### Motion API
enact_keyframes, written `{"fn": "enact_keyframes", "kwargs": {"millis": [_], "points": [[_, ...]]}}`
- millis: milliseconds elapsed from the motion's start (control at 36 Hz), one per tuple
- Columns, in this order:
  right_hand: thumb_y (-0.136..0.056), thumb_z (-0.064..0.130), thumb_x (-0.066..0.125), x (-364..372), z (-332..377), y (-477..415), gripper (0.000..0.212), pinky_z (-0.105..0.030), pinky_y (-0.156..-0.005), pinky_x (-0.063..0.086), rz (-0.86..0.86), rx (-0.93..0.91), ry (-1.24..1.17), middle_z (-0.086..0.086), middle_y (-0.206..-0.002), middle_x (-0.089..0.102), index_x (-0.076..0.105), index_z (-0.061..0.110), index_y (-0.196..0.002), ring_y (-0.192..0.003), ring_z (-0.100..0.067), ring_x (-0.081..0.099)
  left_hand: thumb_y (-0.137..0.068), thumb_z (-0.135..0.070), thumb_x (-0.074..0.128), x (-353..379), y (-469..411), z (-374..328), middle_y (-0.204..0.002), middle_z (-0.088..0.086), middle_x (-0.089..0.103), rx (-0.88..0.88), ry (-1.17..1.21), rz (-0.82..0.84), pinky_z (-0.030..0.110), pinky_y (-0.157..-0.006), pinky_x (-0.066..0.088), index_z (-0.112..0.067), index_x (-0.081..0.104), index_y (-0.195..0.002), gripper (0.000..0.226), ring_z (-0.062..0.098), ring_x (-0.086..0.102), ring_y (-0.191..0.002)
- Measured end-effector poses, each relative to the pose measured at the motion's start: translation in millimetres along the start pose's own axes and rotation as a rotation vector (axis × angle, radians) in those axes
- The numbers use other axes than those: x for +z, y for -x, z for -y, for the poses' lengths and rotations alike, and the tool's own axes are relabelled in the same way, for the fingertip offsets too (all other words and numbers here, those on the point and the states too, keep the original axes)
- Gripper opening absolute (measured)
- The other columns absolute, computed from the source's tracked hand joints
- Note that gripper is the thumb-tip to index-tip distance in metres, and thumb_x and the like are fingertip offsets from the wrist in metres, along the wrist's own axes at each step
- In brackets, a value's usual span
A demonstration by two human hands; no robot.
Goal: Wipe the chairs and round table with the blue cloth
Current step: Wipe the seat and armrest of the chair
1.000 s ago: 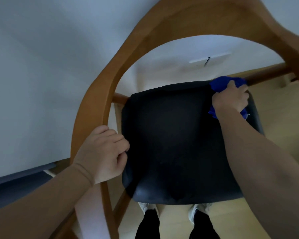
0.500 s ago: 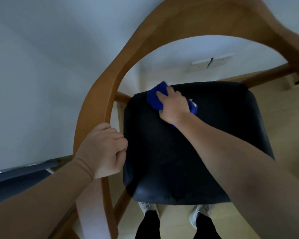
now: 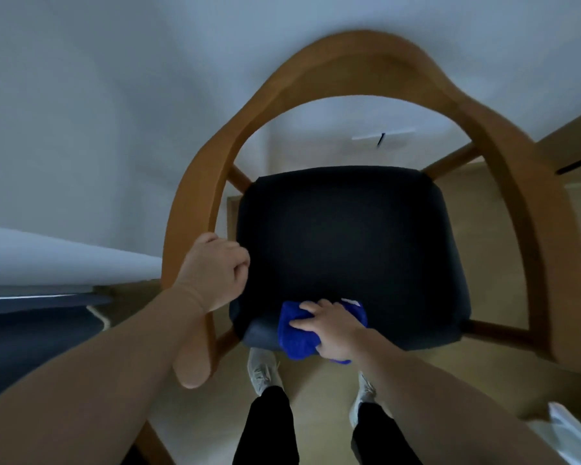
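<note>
A person stands in front of a chair [image 3: 349,62] and looks down at it. The chair has a bent brown wood frame and a black seat [image 3: 342,236].

The left hand [image 3: 215,273] is wrapped tight round the wood frame on the left side, just beside the seat. Its fingers are curled in.

The right hand [image 3: 332,333] is on the cloth [image 3: 296,340]. The cloth is blue and bunched up. It sits on the front edge of the seat, the edge closest to the person, and part of it hangs over that edge. The fingers lie over the top of the cloth and hold it down on the seat.

The two hands are apart, with the front left corner of the seat between them.

Below the seat are two pale shoes [image 3: 262,370] on a tan floor [image 3: 316,391]. A white wall [image 3: 81,112] is behind the chair
</note>
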State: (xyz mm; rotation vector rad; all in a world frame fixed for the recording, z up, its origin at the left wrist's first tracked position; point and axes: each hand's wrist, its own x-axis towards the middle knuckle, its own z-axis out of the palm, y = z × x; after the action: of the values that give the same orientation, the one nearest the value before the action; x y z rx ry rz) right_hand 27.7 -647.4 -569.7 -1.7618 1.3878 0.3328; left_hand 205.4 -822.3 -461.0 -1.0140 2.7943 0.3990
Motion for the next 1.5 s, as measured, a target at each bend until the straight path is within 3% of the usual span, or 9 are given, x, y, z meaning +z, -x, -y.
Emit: {"fn": "enact_keyframes", "kwargs": {"millis": [167,250,389,611,750,834,1111,1361,1500], "points": [[-0.086,0.025,0.055,-57,-8,82,0.068,-0.042,-0.109,0.031,-0.187,0.121,-0.181,0.006,-0.157,0.019,0.029,0.040,-0.147,-0.134,-0.025,0.031,-0.080,-0.028,0.036,-40,66,-49,-0.073,-0.011,0.062,-0.114,0.119,-0.037,0.034,-0.082,0.045,-0.024,0.064,-0.075,0.029,0.012,0.058,-0.069],[-0.081,0.025,0.061,-103,1,127,0.071,-0.036,-0.108,0.034,-0.311,0.114,-0.303,0.008,-0.152,0.029,0.033,0.036,-0.146,-0.133,-0.018,0.037,-0.078,-0.020,0.048,-77,88,-76,-0.081,-0.007,0.065,-0.152,0.195,-0.179,0.031,-0.075,0.047,-0.019,0.068,-0.084,0.021,0.015,0.060,-0.073],[-0.076,0.021,0.071,-185,32,199,0.071,-0.028,-0.104,0.036,-0.485,-0.008,-0.390,0.013,-0.140,0.044,0.042,0.033,-0.140,-0.123,-0.008,0.046,-0.085,-0.023,0.045,-144,117,-123,-0.093,-0.007,0.066,-0.179,0.230,-0.417,0.028,-0.078,0.050,-0.017,0.067,-0.098,0.026,0.010,0.059,-0.083],[-0.077,0.011,0.073,-257,88,257,0.064,-0.020,-0.099,0.032,-0.594,-0.225,-0.343,0.015,-0.127,0.044,0.051,0.022,-0.137,-0.115,-0.003,0.044,-0.084,-0.024,0.042,-210,167,-161,-0.085,-0.001,0.069,-0.251,0.219,-0.689,0.023,-0.071,0.048,-0.010,0.069,-0.090,0.031,0.016,0.063,-0.074],[-0.079,0.014,0.073,-261,111,255,0.062,-0.016,-0.097,0.027,-0.554,-0.268,-0.218,0.012,-0.128,0.044,0.052,0.023,-0.137,-0.115,-0.002,0.042,-0.085,-0.029,0.039,-187,213,-155,-0.096,-0.006,0.067,-0.452,0.262,-0.666,0.030,-0.078,0.052,-0.017,0.068,-0.099,0.035,0.017,0.063,-0.084],[-0.079,0.017,0.073,-255,125,243,0.065,-0.019,-0.100,0.028,-0.490,-0.270,-0.162,0.007,-0.138,0.043,0.049,0.024,-0.139,-0.123,-0.009,0.044,-0.088,-0.017,0.049,-170,241,-152,-0.097,-0.008,0.066,-0.533,0.244,-0.647,0.031,-0.080,0.052,-0.019,0.068,-0.101,0.023,0.013,0.062,-0.086],[-0.082,0.028,0.070,-226,171,192,0.068,-0.029,-0.108,0.033,-0.417,-0.243,-0.031,0.006,-0.148,0.033,0.042,0.026,-0.144,-0.131,-0.016,0.041,-0.083,-0.006,0.061,-137,296,-128,-0.101,-0.007,0.066,-0.618,0.309,-0.594,0.030,-0.085,0.050,-0.018,0.068,-0.104,0.025,0.005,0.058,-0.090],[-0.087,0.032,0.064,-196,215,124,0.067,-0.030,-0.105,0.035,-0.292,-0.291,0.098,0.004,-0.151,0.028,0.036,0.027,-0.147,-0.129,-0.019,0.042,-0.080,-0.003,0.061,-98,317,-107,-0.102,-0.002,0.067,-0.733,0.401,-0.536,0.042,-0.085,0.052,-0.014,0.069,-0.103,0.027,0.016,0.063,-0.093],[-0.088,0.041,0.061,-172,232,71,0.068,-0.035,-0.104,0.039,-0.216,-0.333,0.210,-0.001,-0.149,0.032,0.033,0.027,-0.149,-0.127,-0.024,0.044,-0.080,-0.005,0.062,-80,314,-107,-0.103,-0.004,0.066,-0.872,0.408,-0.516,0.031,-0.088,0.047,-0.017,0.069,-0.103,0.027,0.015,0.062,-0.093]]}}
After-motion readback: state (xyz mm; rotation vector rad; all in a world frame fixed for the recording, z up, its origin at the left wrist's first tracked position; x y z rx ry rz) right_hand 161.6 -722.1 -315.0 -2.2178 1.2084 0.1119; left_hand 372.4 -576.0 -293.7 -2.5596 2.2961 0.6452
